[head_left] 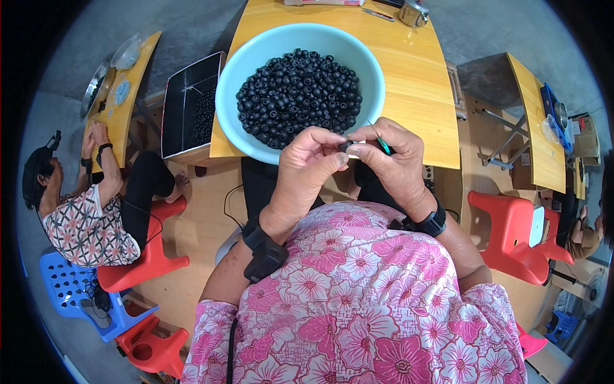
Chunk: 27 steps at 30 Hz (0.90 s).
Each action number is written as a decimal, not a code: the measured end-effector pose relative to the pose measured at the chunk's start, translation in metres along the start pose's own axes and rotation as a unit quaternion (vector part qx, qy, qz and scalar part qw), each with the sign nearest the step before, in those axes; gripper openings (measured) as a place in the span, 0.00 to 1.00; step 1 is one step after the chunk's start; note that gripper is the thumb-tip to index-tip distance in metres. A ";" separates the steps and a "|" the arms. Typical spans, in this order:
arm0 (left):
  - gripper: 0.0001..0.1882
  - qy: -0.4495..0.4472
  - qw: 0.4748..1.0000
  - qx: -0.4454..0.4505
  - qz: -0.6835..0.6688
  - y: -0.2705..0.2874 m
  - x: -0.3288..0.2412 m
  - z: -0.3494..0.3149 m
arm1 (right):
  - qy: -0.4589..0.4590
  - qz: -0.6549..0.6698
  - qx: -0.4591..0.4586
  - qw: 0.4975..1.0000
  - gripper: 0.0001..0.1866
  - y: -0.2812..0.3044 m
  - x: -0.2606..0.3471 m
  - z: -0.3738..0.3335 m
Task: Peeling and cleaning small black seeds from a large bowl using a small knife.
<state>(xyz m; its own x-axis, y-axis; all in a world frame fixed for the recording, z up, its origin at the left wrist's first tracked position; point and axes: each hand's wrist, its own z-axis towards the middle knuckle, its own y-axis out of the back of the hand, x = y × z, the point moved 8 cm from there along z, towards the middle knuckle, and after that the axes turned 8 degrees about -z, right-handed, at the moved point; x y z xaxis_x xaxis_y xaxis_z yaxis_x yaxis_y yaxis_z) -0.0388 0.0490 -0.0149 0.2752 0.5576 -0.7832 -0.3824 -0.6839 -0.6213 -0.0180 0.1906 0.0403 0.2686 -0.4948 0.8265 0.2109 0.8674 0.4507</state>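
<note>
Just over the near rim of a light blue basin [229, 109], both my hands meet fingertip to fingertip. My left hand [308, 160] is closed, pinching a small black bead-like piece [343, 146] between thumb and fingers. Against that piece presses my right hand [400, 157], also closed, with a slim green-handled tool [384, 146] gripped in its fingers. A thin tip of the tool points up and away; my fingers cover the rest. Something white shows by the right thumb, too small to name. Inside the basin lies a heap of round black pieces [299, 96] with holes.
Under the basin is a yellow wooden table [416, 83]. A metal cup [414, 13] and a slim cutter-like tool [378, 14] lie at its far end. To the left stands a black-lined box [185, 109] holding more black pieces. Another person [96, 211] sits further left; a red stool [511, 237] stands right.
</note>
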 end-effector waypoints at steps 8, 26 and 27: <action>0.09 0.046 0.999 -0.018 -0.022 -0.003 0.003 -0.004 | -0.124 0.197 0.080 0.969 0.02 -0.016 -0.016 -0.005; 0.11 0.085 0.993 -0.059 0.051 0.054 -0.058 0.034 | -0.103 0.135 0.047 0.984 0.03 -0.005 -0.023 -0.006; 0.11 0.114 0.985 -0.052 0.117 0.066 -0.061 0.039 | -0.120 0.130 0.049 0.983 0.04 -0.004 -0.026 -0.008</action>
<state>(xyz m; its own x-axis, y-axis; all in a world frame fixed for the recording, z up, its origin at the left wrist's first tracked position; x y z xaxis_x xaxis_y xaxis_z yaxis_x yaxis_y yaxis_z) -0.1154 -0.0117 -0.0076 0.3862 0.2671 -0.8829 -0.3691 -0.8324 -0.4132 -0.0185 0.1997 0.0145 0.0691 -0.2390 0.9685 0.0706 0.9696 0.2343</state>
